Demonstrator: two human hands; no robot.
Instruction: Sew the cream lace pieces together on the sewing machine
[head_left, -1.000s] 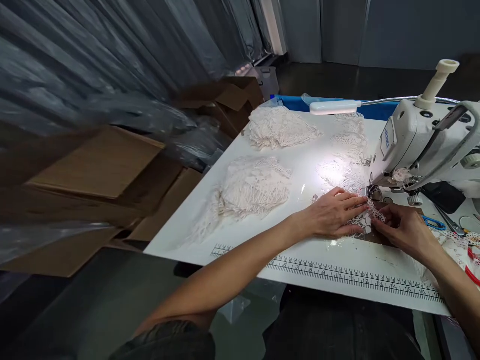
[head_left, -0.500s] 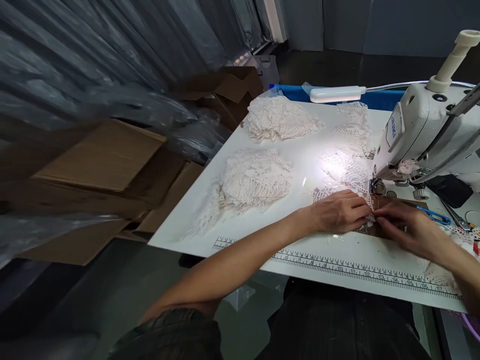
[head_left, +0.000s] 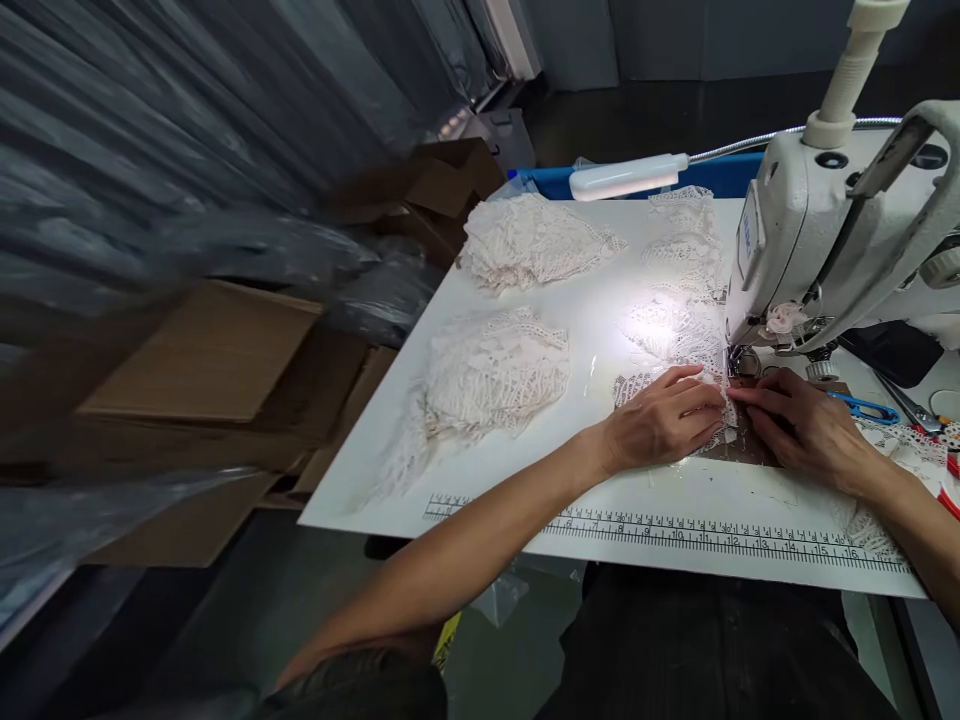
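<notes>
My left hand (head_left: 664, 418) lies flat, fingers together, pressing a strip of white lace (head_left: 679, 330) onto the white sewing table (head_left: 600, 500) just left of the needle. My right hand (head_left: 802, 425) rests opposite it, fingertips pinched on the same lace right at the presser foot (head_left: 739, 362) of the white sewing machine (head_left: 832, 230). The lace runs back under the lamp's bright spot. The fingertips of both hands almost touch.
Two heaps of white lace (head_left: 495, 375) (head_left: 529, 240) lie on the table's left half. A lamp (head_left: 626, 178) hangs over the work. Blue-handled snips (head_left: 862, 407) lie right of the needle. A printed ruler (head_left: 712, 535) lines the front edge. Cardboard boxes (head_left: 202, 355) stand left of the table.
Both hands slid the lace up close to the presser foot. My right hand moved from below the lace to beside the needle. The camera swung slightly left.
</notes>
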